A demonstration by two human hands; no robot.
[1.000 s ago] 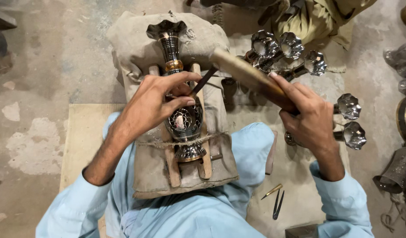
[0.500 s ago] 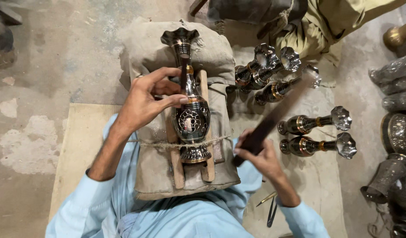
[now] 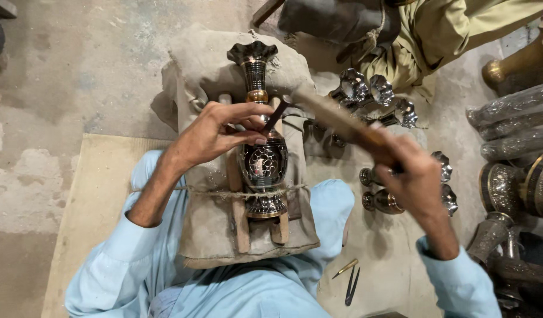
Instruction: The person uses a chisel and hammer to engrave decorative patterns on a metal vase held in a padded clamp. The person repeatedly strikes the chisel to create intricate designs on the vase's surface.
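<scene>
Now the right hand (image 3: 410, 174), gripping the wooden mallet (image 3: 336, 118), has swung back up to the chisel (image 3: 276, 115) pinched in the left hand (image 3: 215, 132), meeting its head; the vase (image 3: 262, 153) lies roped between wooden slats (image 3: 237, 206) on the sack (image 3: 206, 229), so engraving continues.

wooden mallet (image 3: 336, 118) motion-blurred, vases (image 3: 519, 135) cut off right
</scene>
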